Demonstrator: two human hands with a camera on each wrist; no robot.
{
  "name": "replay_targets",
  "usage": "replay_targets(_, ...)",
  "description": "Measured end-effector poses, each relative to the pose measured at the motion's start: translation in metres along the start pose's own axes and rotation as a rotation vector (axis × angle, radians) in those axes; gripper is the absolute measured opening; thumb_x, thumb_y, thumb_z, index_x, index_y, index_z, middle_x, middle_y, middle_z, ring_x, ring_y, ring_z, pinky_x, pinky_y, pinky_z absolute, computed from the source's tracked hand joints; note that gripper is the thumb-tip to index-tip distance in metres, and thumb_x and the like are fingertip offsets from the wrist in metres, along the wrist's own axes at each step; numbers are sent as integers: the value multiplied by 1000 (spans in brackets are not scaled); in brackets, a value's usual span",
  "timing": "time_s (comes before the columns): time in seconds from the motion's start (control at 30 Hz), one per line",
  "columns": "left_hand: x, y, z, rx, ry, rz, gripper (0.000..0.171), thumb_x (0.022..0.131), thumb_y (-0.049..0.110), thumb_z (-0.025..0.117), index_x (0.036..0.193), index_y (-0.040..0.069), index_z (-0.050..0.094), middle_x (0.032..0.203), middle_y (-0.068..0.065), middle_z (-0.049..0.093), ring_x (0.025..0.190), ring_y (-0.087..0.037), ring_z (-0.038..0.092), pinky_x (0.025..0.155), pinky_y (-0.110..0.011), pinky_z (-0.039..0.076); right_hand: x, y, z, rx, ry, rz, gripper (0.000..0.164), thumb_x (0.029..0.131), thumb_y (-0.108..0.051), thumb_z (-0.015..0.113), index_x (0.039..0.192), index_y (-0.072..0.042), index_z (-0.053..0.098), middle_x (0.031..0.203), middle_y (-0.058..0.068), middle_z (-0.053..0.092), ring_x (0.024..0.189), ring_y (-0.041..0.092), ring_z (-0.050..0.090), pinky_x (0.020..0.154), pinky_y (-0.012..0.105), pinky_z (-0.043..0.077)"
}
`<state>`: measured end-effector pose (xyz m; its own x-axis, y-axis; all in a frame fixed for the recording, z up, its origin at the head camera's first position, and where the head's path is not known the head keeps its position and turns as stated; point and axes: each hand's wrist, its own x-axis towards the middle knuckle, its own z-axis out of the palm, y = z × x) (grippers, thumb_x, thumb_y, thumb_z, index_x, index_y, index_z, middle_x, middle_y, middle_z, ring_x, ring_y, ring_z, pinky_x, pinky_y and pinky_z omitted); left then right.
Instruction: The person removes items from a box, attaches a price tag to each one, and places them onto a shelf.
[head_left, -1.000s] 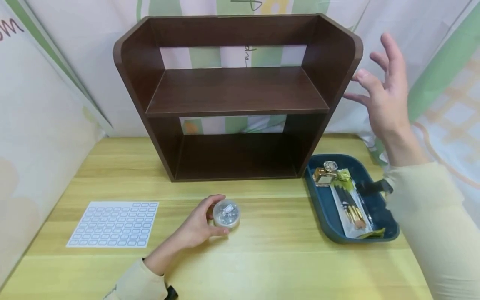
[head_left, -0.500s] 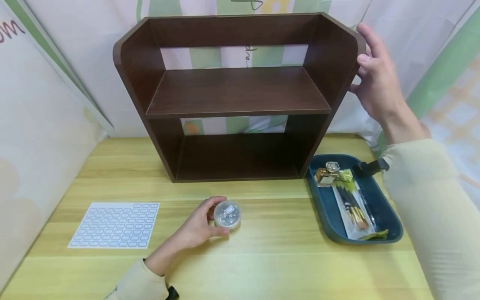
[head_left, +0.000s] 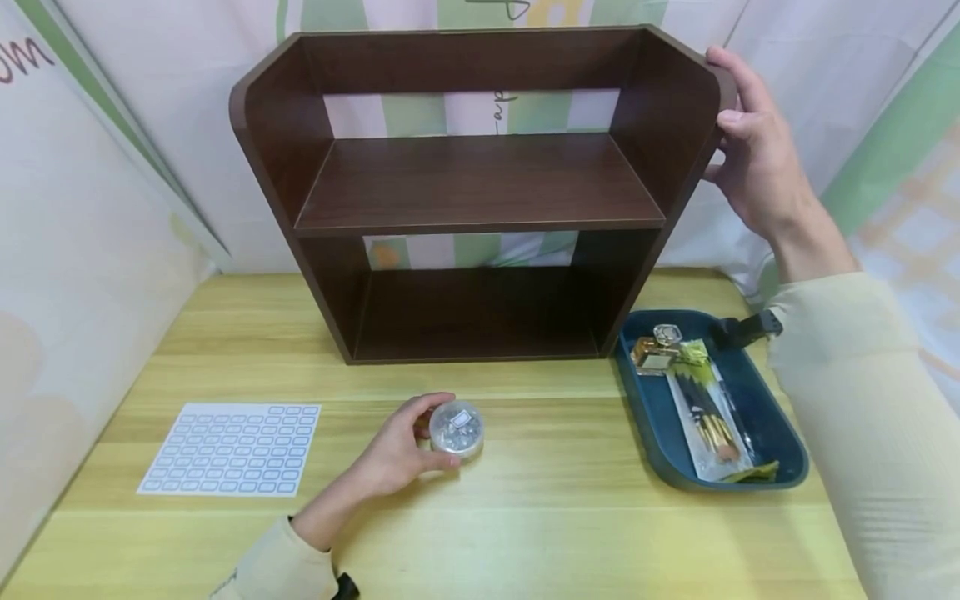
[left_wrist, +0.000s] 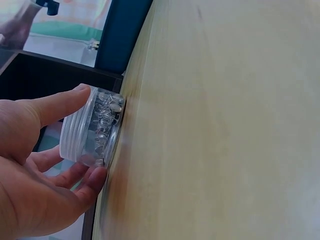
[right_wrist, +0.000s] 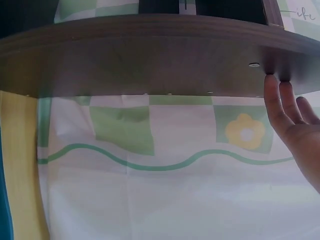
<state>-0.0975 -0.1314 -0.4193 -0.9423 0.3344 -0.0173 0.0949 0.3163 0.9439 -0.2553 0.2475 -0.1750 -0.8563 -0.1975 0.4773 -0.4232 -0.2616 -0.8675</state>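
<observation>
On the table, my left hand (head_left: 397, 446) holds a round clear plastic box of push pins (head_left: 459, 428), thumb on the near side and fingers on the far side. A small label sits on its top. The left wrist view shows the box (left_wrist: 95, 127) with clear pins inside, between thumb and fingers. My right hand (head_left: 765, 158) is at the upper right corner of a dark brown two-tier shelf (head_left: 480, 225). In the right wrist view, the fingertips of the right hand (right_wrist: 295, 117) touch the outer face of the side panel (right_wrist: 150, 70); the thumb is hidden there.
A blue tray (head_left: 652, 454) right of the shelf holds a perfume bottle (head_left: 654, 354) and a packet of brushes (head_left: 705, 417). A sheet of blue-bordered labels (head_left: 232, 450) lies at left on the wooden table (head_left: 555, 533). Patterned cloth (head_left: 97, 208) hangs around the table.
My right hand has moved left from beside the shelf to touch its upper right side panel. The left hand keeps its hold on the push pin box.
</observation>
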Motion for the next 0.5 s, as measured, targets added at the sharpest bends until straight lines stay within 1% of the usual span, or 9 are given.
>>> replay_targets(0.13,-1,1,-2,-4,0,0,80,68,-2,89,140,4,54,122,-14,56,94,-25,58,84,-40,53,1,0,1,3,6,2,56,91,-8,48,146,-20,47,131,15,48,109,28,49,83,42,39)
replay_targets(0.27,-1,3,-5,-15,-1,-4,80,69,0,90,140,5,53,122,-14,57,94,-26,57,83,-41,53,2,2,5,-7,23,-17,52,92,-10,47,144,-19,49,127,16,48,106,29,49,80,41,40)
replay_targets(0.4,-2,3,-6,-22,11,-12,80,69,1,90,140,6,54,120,-13,57,94,-26,56,83,-42,52,3,4,9,-7,49,-24,49,92,-9,45,140,-18,52,122,15,52,101,28,51,79,41,40)
replay_targets(0.5,-3,5,-8,-19,28,-12,80,68,1,91,140,8,55,118,-11,58,94,-26,56,84,-42,52,4,5,11,-15,49,-30,48,93,-10,45,140,-18,52,120,15,53,100,28,51,80,42,40)
